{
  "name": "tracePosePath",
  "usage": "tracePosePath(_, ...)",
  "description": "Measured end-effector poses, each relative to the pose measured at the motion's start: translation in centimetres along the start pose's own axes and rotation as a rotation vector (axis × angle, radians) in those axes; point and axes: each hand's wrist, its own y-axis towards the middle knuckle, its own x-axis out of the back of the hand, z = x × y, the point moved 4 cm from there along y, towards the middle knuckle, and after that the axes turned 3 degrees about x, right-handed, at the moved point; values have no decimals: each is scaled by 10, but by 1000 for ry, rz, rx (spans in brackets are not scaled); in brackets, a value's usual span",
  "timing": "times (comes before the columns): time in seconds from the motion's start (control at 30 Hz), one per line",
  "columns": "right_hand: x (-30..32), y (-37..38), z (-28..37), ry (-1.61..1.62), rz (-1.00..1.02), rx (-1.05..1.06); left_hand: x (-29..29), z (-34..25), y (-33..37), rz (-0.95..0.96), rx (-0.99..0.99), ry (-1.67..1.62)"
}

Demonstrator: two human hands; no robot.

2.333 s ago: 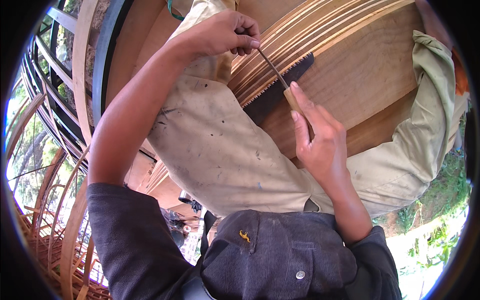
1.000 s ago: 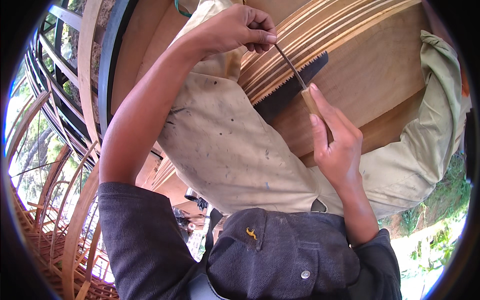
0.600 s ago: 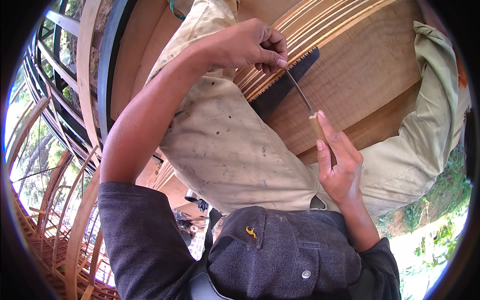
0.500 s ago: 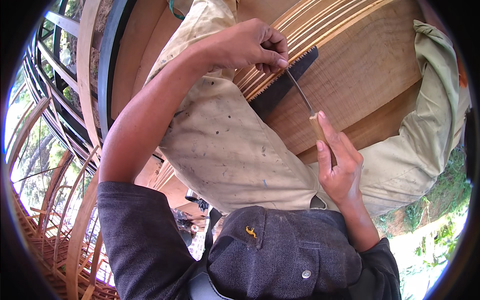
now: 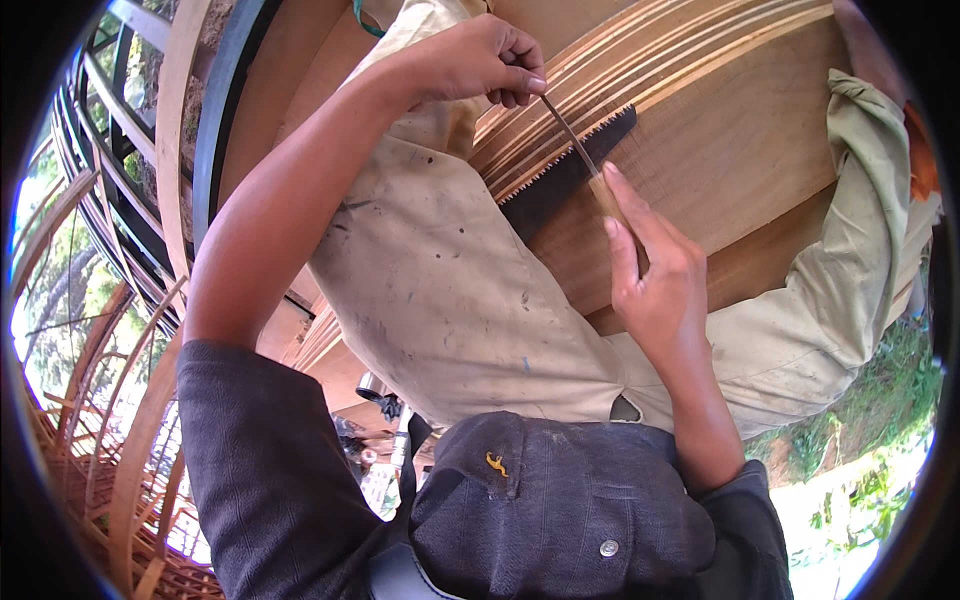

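Observation:
My right hand (image 5: 660, 270) is wrapped around the wooden handle of a slim metal file (image 5: 570, 133), its index finger stretched along the handle. At the file's far tip, my left hand (image 5: 490, 65) pinches the metal between thumb and fingers. The file crosses the toothed edge of a dark saw blade (image 5: 550, 192). That blade stands with its teeth toward the upper left, and its lower end is hidden behind my trouser leg (image 5: 450, 270). Whether the file touches the teeth I cannot tell.
Thin wooden strips (image 5: 690, 48) run side by side beyond the saw, next to a broad wooden board (image 5: 730, 160). My bent legs frame the work on both sides. Curved wooden ribs (image 5: 130, 440) rise at the left. A metal cylinder (image 5: 372, 386) lies near my left hip.
Both hands have moved up and to the left with the file, which slid across the saw's toothed edge. My grip on each end looks the same. The saw has hardly shifted.

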Motion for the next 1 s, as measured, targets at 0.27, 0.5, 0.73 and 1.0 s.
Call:
tracePosePath(0.27,9,-44,-6,75,-21,-18,-19,-16,-19,71,-211,-99)
tracePosePath(0.5,-2,-70,4,-13,33,25,-36,-19,-27,157,-134,67)
tracePosePath(0.73,-4,-78,-1,-92,54,20,-38,-16,-21,184,-102,116)
tracePosePath(1.0,2,-75,1,-38,25,44,-35,-26,-26,187,-76,92)
